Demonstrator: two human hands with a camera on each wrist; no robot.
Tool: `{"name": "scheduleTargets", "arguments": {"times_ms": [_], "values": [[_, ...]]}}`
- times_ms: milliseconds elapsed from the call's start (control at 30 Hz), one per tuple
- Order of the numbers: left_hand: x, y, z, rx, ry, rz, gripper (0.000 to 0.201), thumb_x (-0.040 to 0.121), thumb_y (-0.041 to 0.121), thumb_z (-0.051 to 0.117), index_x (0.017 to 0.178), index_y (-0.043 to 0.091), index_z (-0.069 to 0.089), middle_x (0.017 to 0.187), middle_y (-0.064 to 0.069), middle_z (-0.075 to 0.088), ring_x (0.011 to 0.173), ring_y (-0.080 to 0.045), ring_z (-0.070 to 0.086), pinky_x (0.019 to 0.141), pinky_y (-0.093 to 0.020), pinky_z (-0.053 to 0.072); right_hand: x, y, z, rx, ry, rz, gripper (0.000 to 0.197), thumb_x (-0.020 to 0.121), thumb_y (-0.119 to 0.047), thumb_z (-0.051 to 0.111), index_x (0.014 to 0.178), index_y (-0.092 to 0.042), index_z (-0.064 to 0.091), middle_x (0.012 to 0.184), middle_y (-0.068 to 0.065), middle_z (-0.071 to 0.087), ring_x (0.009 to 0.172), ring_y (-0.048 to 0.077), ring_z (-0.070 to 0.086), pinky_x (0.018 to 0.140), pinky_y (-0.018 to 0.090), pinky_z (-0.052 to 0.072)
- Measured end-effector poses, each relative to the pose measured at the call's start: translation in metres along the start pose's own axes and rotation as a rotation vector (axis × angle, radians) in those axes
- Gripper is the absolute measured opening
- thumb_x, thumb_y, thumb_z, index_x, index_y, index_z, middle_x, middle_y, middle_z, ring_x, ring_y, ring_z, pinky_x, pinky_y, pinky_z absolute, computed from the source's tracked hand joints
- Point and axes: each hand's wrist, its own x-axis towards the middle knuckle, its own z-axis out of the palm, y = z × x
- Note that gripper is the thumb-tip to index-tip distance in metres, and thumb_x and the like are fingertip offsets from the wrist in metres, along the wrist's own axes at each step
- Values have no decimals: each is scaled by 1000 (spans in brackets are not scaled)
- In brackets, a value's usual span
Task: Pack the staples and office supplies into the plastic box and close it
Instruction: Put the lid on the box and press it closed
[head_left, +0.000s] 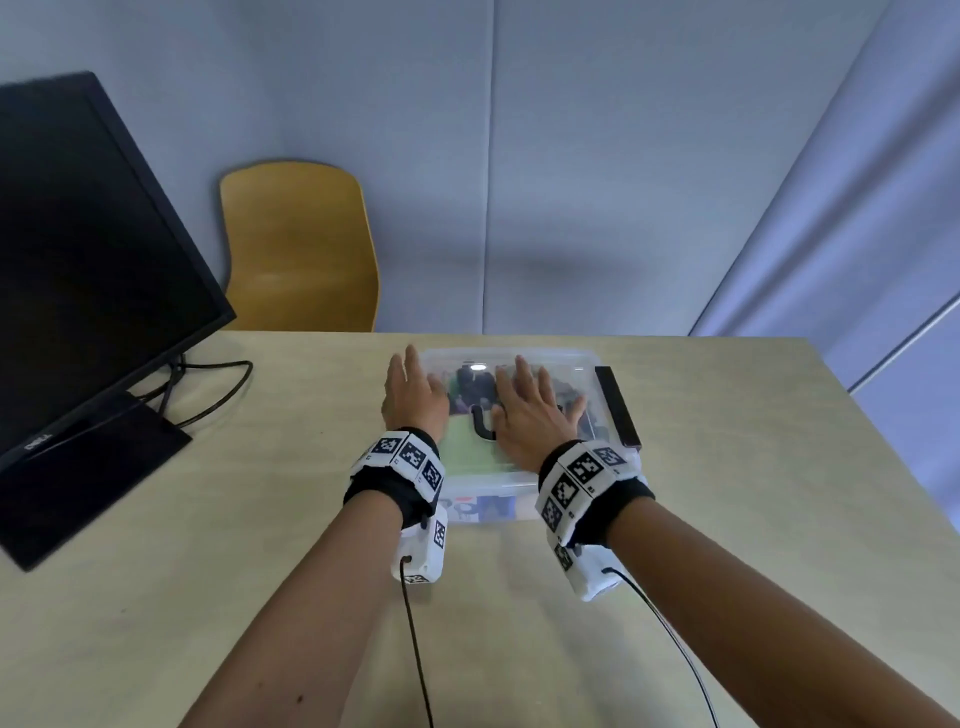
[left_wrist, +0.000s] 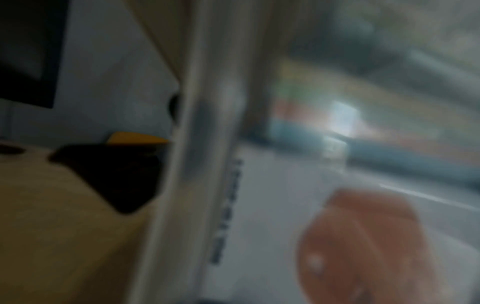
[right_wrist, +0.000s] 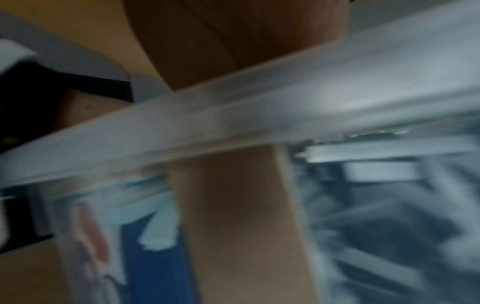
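While the lidded plastic box (head_left: 519, 488) is sitting on the tabletop (head_left: 208, 519):
Left hand (head_left: 413, 397): resting flat, fingers spread, on its lid.
Right hand (head_left: 530, 413): pressing flat likewise.

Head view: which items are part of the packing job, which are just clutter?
Job:
- plastic box with clear lid on it
- supplies visible inside
- left hand, flat at the lid's left edge
- right hand, flat on the lid

Not involved:
- monitor
- chair
- table
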Motion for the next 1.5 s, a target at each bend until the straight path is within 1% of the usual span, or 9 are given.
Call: {"name": "scheduleTargets", "arguments": {"times_ms": [67,167,300,367,500,767,1067,1300,1500], "values": [[-2,-3,-4,-81,-23,-141,56,99,34,33,147,8,21,152,-17,23,140,-31,24,110,-46,27,10,-12,1,-6,-43,-15,53,99,-34,19,148,-31,-1,156,-7,-16,143,25,-18,102,71,-9],[-7,-5,-15,-265,-156,-350,76,93,52,42,146,3,20,148,-20,31,132,-34,36,103,-38,32,18,-21,-4,-22,-97,1,53,98,-33,19,147,-36,-2,155,-12,-15,142,29,-19,97,76,-9],[-10,-10,-31,-305,-306,-452,80,85,63,49,131,-3,41,114,-15,51,96,-27,48,83,-32,35,20,-26,-6,-59,-97,24,53,98,-35,19,146,-38,-4,155,-14,-13,143,31,-16,97,78,-5],[-8,-10,-33,-277,-255,-428,77,85,58,54,129,-4,42,109,-16,53,92,-27,50,79,-31,37,19,-26,-4,-81,-69,20,52,98,-36,17,146,-37,-4,156,-13,-11,143,32,-14,99,77,-2],[-7,1,-33,-145,-203,-382,75,88,53,53,137,-2,36,133,-18,50,118,-31,52,85,-32,41,20,-27,1,-114,-44,18,51,99,-37,13,146,-36,-7,156,-11,-13,142,33,-16,99,76,-2],[-4,9,-23,39,-68,-355,55,91,44,53,125,1,51,131,-18,52,120,-34,49,96,-36,40,21,-26,8,-130,-6,17,50,99,-38,7,146,-34,-9,155,-11,-16,142,32,-19,100,74,-5],[-8,17,-12,96,33,-327,42,97,33,46,120,-1,54,126,-18,55,118,-36,50,91,-39,41,29,-25,9,-113,51,-17,51,99,-37,12,148,-31,0,157,-9,-7,143,35,-10,106,69,-2],[-13,12,5,33,32,-205,37,100,18,35,131,-2,35,135,-21,43,124,-36,44,94,-41,37,37,-14,11,-125,116,-29,51,98,-38,12,147,-32,0,157,-11,-7,143,33,-10,107,67,-2],[-41,9,28,172,57,29,64,93,3,37,148,-2,5,155,-15,12,134,-32,31,107,-34,32,48,0,5,-137,120,-44,52,98,-37,10,149,-26,0,157,-10,-6,144,31,-9,111,60,-3]]}}
